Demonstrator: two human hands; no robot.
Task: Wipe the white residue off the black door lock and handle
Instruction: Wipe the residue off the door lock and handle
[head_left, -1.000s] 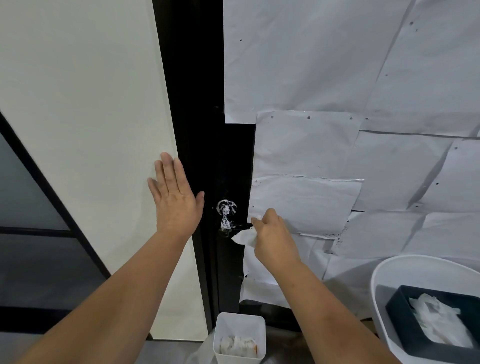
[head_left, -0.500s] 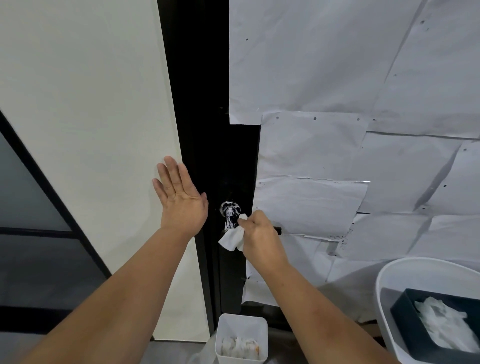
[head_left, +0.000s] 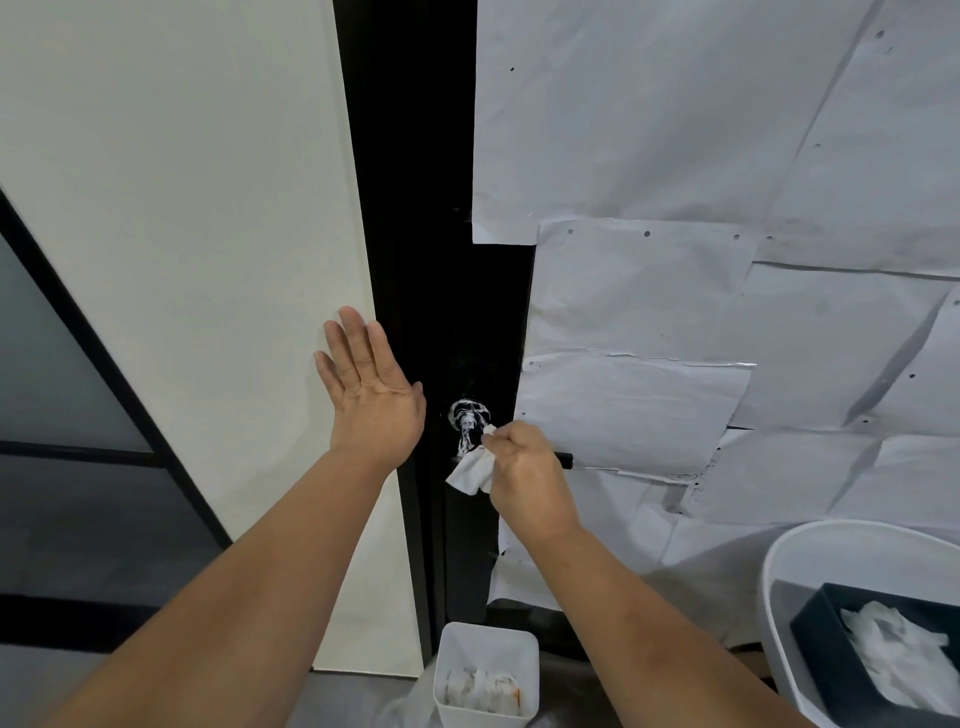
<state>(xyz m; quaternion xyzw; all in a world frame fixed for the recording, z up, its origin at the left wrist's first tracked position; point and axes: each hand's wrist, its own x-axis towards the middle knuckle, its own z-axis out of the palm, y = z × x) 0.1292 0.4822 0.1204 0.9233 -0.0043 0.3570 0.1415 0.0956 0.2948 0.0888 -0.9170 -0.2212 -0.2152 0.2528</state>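
The right hand (head_left: 527, 480) is clenched around a white wipe (head_left: 471, 469), its knuckles toward the camera and the wipe's upper corner pressed against the lock (head_left: 469, 422); the rest of the soft, crumpled sheet hangs below the fist. The left hand (head_left: 370, 395) is flat and released, fingers together and pointing up, with the palm laid against the pale wall (head_left: 182, 208) right at the edge of the black door frame (head_left: 410, 208). The lock sits between the two hands, a small round black fitting on the glossy black door, smeared with streaky white residue that runs down from its ring. Just right of the fist the dark tip of the handle (head_left: 563, 458) sticks out; the fist hides the rest of the bar. Right of the lock the surface is covered with overlapping sheets of grey-white paper (head_left: 675, 156), creased, dotted with small holes and lifting at some edges. On the far left is a dark frosted panel (head_left: 52, 389) in a thin black frame. Near the bottom centre stands a small square white bin (head_left: 457, 644) of translucent plastic with crumpled wipes inside, some stained orange. At the lower right is a rounded white tub (head_left: 779, 571) holding a black box (head_left: 821, 623) of fresh white wipes.
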